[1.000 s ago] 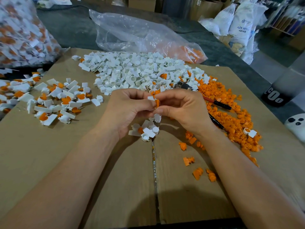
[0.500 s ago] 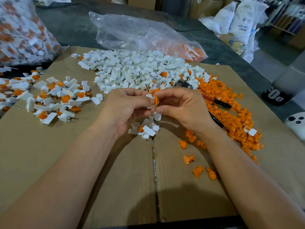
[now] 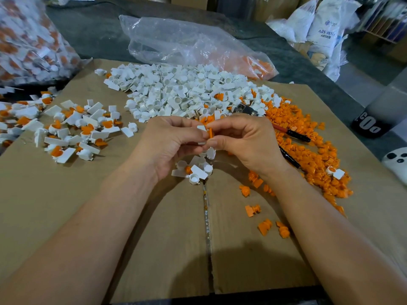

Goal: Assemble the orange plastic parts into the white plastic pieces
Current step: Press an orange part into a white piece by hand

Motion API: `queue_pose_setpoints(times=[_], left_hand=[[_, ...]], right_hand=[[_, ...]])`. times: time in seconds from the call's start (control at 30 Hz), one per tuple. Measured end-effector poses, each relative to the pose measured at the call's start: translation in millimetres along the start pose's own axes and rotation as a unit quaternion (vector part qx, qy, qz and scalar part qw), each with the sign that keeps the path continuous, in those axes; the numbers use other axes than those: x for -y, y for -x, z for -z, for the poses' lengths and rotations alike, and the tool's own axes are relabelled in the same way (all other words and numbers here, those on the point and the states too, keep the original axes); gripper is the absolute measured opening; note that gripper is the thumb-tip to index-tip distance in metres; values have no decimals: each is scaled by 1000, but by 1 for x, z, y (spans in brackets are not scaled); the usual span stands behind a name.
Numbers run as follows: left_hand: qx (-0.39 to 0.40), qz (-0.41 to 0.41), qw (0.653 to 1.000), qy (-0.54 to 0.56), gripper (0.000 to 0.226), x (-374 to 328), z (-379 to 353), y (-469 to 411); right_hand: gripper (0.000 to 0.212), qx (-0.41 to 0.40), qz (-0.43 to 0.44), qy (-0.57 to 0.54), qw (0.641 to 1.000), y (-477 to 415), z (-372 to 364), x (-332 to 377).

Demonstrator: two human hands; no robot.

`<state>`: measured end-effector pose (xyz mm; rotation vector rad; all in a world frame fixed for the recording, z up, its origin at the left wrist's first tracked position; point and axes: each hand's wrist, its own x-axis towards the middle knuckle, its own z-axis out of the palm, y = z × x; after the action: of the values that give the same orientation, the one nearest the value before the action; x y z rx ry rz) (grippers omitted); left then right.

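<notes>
My left hand (image 3: 169, 142) pinches a small white plastic piece (image 3: 201, 128) above the middle of the cardboard. My right hand (image 3: 244, 139) pinches an orange plastic part (image 3: 211, 133) and holds it against that white piece. A big heap of white pieces (image 3: 185, 91) lies just behind my hands. Loose orange parts (image 3: 308, 146) spread in a band to the right. A few white pieces (image 3: 196, 170) sit under my hands, and several loose orange parts (image 3: 264, 225) lie near my right forearm.
Joined white-and-orange pieces (image 3: 72, 128) are scattered at the left. A clear bag (image 3: 189, 42) lies behind the heap, and a full bag (image 3: 28, 40) at the far left. Black-and-red pliers (image 3: 290, 133) rest among the orange parts. The cardboard sheet (image 3: 154, 249) covers the table.
Both hands have stayed together at the centre, shifting only slightly. The orange part remains pressed at the white piece between my fingertips.
</notes>
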<state>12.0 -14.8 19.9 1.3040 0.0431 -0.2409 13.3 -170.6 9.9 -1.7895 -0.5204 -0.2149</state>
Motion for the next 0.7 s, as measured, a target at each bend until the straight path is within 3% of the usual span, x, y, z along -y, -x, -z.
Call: queue_pose_setpoints(times=[0.37,0.57,0.7], left_hand=[[-5,-15,1000,-18,15,1,-1,0],[-6,-44,999,-29,16,2,-1,0],[0,-55,998,-30,18,2,-1,1]], right_hand=[[34,12,33,36,999,1,0,2],[50,-6,-26,7,1000,0,1,3],[50,-1,-36,-2,999,1,2,6]])
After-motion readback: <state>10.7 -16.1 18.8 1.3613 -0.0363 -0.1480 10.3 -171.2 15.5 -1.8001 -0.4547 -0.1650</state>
